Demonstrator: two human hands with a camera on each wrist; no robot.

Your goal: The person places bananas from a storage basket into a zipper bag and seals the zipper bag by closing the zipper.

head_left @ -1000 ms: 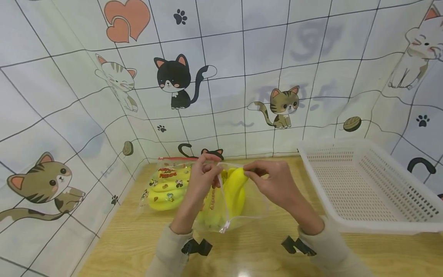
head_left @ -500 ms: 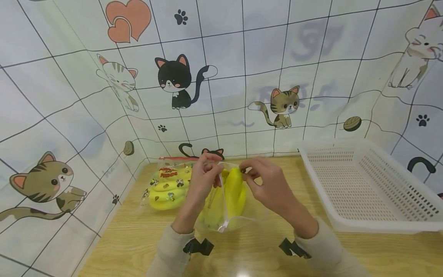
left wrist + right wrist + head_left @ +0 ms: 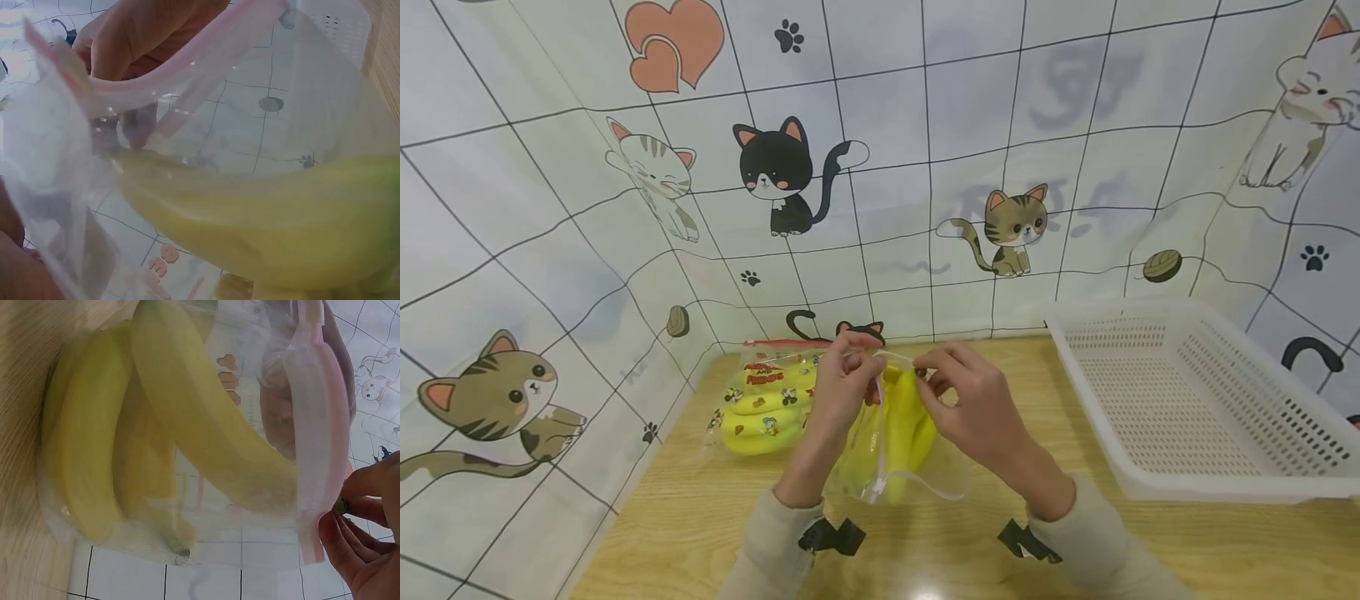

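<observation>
A clear zip bag (image 3: pixel 951 483) with a pale zip strip stands at the middle of the wood table, its mouth parted. My left hand (image 3: pixel 841 383) pinches the left side of that mouth. Yellow bananas (image 3: pixel 90 437) lie inside the bag. One banana (image 3: pixel 904 429) slants up to the mouth, most of its body within the bag. My right hand (image 3: pixel 973 396) pinches its tip with thumb and fingers; the green end (image 3: pixel 340 505) shows beside the zip strip in the right wrist view. The zip slider (image 3: pixel 877 487) hangs at the near end of the mouth.
Left of my left hand lies a second clear bag (image 3: pixel 766 408) with a red zip and cartoon prints, holding yellow bananas. A white perforated basket (image 3: pixel 1232 487) stands on the right. A cat-print sheet (image 3: pixel 895 208) covers the walls behind.
My right hand has moved left with the banana's tip, and the banana sits further inside the bag. My left hand has kept its place at the mouth.
</observation>
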